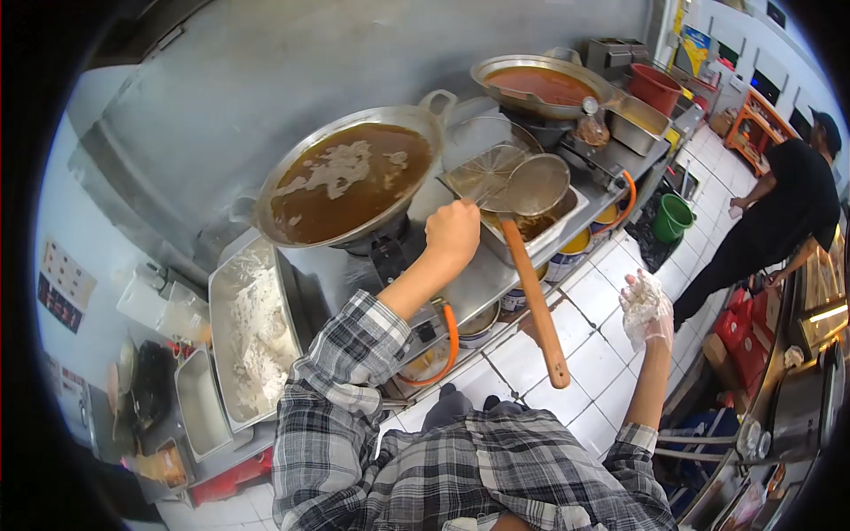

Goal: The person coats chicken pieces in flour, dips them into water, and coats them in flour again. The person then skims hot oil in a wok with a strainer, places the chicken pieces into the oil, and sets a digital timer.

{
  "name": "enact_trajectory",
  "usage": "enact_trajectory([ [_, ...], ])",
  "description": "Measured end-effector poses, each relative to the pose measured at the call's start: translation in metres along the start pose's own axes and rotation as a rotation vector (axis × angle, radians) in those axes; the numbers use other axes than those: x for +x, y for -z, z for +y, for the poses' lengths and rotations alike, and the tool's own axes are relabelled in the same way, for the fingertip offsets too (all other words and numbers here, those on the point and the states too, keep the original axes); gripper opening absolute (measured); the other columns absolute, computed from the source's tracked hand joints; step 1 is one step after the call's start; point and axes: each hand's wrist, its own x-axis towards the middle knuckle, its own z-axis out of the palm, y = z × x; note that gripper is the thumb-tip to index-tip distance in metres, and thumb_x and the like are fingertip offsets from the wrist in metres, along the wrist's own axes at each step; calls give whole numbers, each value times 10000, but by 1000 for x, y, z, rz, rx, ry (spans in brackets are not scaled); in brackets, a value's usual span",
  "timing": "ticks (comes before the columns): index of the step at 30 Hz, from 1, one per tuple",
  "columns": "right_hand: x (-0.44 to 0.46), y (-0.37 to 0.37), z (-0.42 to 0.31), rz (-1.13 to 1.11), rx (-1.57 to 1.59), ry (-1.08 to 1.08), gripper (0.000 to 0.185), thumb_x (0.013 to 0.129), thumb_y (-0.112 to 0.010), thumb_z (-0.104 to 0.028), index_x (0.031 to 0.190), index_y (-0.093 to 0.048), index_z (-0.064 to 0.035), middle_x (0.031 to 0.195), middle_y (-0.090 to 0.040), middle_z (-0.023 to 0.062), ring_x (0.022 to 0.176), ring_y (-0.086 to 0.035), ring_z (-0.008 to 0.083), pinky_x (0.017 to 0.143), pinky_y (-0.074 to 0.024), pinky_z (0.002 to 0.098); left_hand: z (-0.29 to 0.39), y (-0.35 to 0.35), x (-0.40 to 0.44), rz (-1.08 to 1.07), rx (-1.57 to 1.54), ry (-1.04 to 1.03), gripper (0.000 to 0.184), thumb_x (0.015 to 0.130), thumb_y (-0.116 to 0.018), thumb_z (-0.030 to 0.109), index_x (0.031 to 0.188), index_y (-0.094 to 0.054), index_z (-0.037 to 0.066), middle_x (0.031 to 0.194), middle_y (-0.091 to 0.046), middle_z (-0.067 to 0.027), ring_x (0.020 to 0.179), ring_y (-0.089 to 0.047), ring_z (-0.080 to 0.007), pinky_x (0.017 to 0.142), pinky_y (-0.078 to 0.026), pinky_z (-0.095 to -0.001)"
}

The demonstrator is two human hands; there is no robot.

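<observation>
My left hand [453, 237] is closed at the near end of a wire skimmer [489, 168], beside the wok [292, 226] of brown oil with pale foam. A round mesh strainer [538, 186] with a long wooden handle [534, 305] lies over a metal tray [567, 217], close to the skimmer. Out over the floor on the right, my right hand [645, 310] is coated in white flour or batter, seemingly in a thin clear glove. Its fingers are apart and hold nothing.
Left of the stove is a deep metal pan [232, 310] of flour. A second wok [542, 84] holds reddish oil. A person in black [770, 208] stands at the right, near a green bucket [675, 218]. Orange hoses [452, 341] hang off the counter front.
</observation>
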Motion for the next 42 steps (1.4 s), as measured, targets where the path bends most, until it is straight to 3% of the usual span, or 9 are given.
enact_trajectory([
  [7, 10, -10, 7, -118, -57, 63, 382, 876, -608, -281, 1209, -564, -100, 1098, -620, 88, 868, -581, 217, 780, -490, 350, -86, 110, 9, 131, 13, 193, 243, 882, -499, 172, 851, -641, -22, 755, -624, -276, 746, -629, -438, 709, -509, -512],
  [9, 19, -22, 7, 27, -136, 49, 398, 882, -589, -323, 1222, -563, -118, 1122, -612, 72, 879, -568, 202, 793, -469, 325, -129, 132, 4, 265, 74, 242, 235, 878, -515, 181, 842, -640, -15, 745, -621, -269, 753, -628, -429, 708, -511, -506],
  [10, 4, -43, 5, 46, -53, 59, 281, 890, -589, -290, 1126, -591, -136, 975, -636, 60, 740, -558, 191, 654, -468, 307, -150, 148, -1, 267, 166, 240, 248, 893, -505, 198, 869, -629, -16, 754, -636, -242, 741, -644, -411, 665, -522, -490],
  [13, 32, -30, 8, 41, -52, 61, 303, 887, -589, -305, 1145, -590, -147, 1009, -636, 56, 764, -554, 176, 719, -458, 301, -205, 178, -12, 336, 466, 312, 211, 899, -507, 187, 878, -608, 4, 735, -656, -188, 691, -669, -363, 599, -542, -445],
  [23, 46, -48, 22, 53, -67, 154, 362, 923, -520, -329, 1232, -540, -142, 1067, -634, 49, 807, -566, 161, 759, -453, 277, -354, 124, -13, 153, 936, 410, 60, 847, -566, 110, 868, -616, 85, 704, -680, -49, 663, -697, -224, 512, -550, -341],
  [32, 54, -35, 17, 43, -106, 150, 401, 907, -556, -314, 1263, -519, -133, 1132, -610, 42, 905, -552, 159, 858, -421, 297, -311, 136, -15, -375, 738, 720, 177, 745, -663, 156, 899, -718, 88, 910, -710, -68, 762, -701, -243, 604, -555, -322],
  [35, 53, -41, 19, 81, -163, 172, 404, 917, -531, -329, 1268, -516, -131, 1142, -607, 53, 916, -553, 163, 869, -421, 300, -289, 150, -33, -274, 769, 501, 153, 723, -670, 163, 837, -731, 80, 882, -704, -104, 827, -692, -253, 631, -548, -344],
  [38, 57, -31, 17, 37, -145, 157, 406, 929, -493, -343, 1270, -515, -124, 1153, -604, 67, 913, -561, 173, 865, -430, 305, -278, 167, -31, -552, 764, 421, 180, 727, -631, 132, 861, -736, 71, 811, -694, -134, 844, -680, -245, 636, -530, -364],
  [42, 70, -18, 15, 8, -133, 86, 422, 958, -441, -360, 1330, -466, -162, 1289, -533, 22, 997, -519, 142, 950, -367, 287, -278, 179, -4, -1150, 607, 363, 149, 812, -512, 140, 807, -645, 74, 662, -603, -86, 574, -573, -187, 475, -422, -330],
])
